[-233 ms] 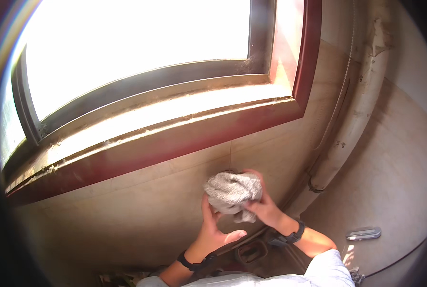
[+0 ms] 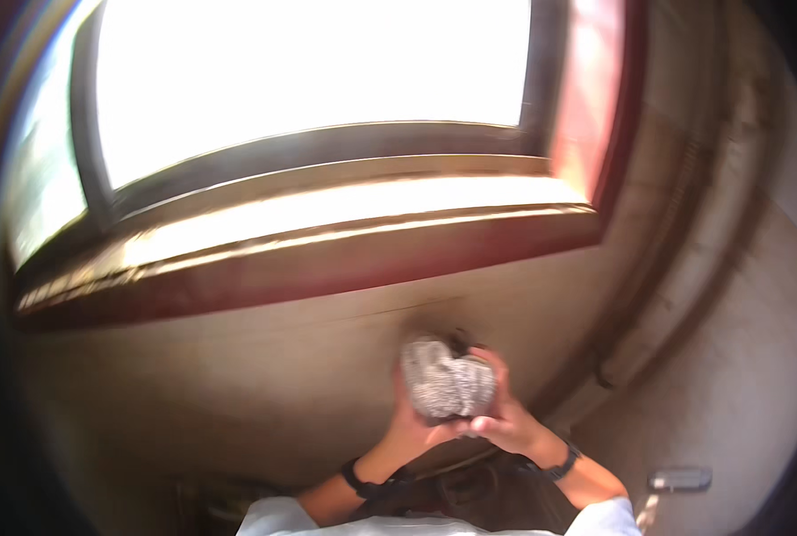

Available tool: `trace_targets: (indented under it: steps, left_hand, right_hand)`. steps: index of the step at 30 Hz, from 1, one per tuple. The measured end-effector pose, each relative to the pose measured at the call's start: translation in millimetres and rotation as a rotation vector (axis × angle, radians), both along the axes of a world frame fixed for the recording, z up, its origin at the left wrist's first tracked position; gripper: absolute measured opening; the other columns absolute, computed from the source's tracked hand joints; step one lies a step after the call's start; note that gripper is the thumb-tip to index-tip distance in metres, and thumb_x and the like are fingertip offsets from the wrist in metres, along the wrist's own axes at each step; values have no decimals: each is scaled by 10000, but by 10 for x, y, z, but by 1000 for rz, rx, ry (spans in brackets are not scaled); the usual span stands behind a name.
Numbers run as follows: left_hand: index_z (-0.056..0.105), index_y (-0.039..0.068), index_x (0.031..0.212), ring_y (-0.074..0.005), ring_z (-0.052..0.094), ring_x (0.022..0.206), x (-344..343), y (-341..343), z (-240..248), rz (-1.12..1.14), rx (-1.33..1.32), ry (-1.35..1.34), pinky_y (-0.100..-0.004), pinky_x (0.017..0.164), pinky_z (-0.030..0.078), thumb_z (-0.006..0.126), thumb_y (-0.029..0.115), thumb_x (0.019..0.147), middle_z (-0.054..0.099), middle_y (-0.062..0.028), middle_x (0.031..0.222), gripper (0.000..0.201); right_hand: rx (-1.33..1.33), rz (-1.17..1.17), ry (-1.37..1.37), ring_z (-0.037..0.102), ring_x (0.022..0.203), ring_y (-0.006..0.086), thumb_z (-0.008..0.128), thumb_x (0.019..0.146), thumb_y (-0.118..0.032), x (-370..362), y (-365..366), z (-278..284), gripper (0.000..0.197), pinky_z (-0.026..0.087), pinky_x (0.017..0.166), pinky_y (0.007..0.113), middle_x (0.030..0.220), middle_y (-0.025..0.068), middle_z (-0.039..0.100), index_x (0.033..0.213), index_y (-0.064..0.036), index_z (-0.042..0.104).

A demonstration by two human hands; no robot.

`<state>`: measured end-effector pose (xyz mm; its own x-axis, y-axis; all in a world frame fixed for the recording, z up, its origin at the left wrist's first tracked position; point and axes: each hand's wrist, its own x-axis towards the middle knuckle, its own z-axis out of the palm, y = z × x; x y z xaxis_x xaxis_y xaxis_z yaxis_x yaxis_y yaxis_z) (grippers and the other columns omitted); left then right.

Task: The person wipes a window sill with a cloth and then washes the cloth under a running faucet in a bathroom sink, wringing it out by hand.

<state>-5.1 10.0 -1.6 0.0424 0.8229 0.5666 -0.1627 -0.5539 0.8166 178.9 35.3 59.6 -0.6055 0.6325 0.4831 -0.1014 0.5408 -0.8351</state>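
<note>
A bunched grey-white cloth (image 2: pixel 452 386) is held between my two hands, in front of the wall below the window. My left hand (image 2: pixel 414 423) closes on its left and lower side, the thumb along the bottom. On the other side my right hand (image 2: pixel 508 418) grips it, with the thumb at the lower edge and fingers up the right side. The thumbs nearly meet under the cloth. A dark band sits on each wrist.
Above my hands is a bright window with a sunlit sill (image 2: pixel 363 204) and a dark red frame (image 2: pixel 327 275). A pipe (image 2: pixel 684 277) runs down the wall at the right. Low on the right is a small grey wall fitting (image 2: pixel 680 480). Dim clutter lies below my arms.
The view has swung, so window and pipe sit further right and blur. My left thumb, held out before, now presses on the cloth, and the loose hanging end is gathered into a tighter bundle.
</note>
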Motion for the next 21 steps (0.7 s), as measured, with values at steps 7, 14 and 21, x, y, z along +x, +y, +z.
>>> trace_targets:
  steps: [7, 14, 21]
  left_hand:
    - [89, 85, 1536, -230, 393, 1329, 15, -299, 164, -38, -386, -368, -366, 1092, 349, 661, 175, 894, 368, -130, 1448, 864]
    - [174, 86, 1503, -222, 403, 1338, -56, -578, 37, 34, -391, -711, -374, 1095, 348, 627, 202, 929, 406, -118, 1439, 740]
    - [419, 85, 1321, -139, 480, 1148, -359, -897, -680, 408, -291, -202, -303, 955, 435, 635, 201, 964, 495, -43, 1201, 432]
  right_hand:
    - [229, -142, 19, 520, 994, 252, 661, 931, -341, 56, -18, 28, 468, 438, 890, 347, 1132, 153, 494, 1217, 6, 533]
    - [190, -58, 55, 559, 793, 223, 614, 971, -283, -180, 80, 36, 309, 455, 719, 301, 986, 123, 565, 1035, 19, 631]
    - [104, -28, 91, 516, 802, 170, 576, 997, -292, -303, 46, -261, 333, 413, 755, 274, 879, 83, 570, 941, 36, 602]
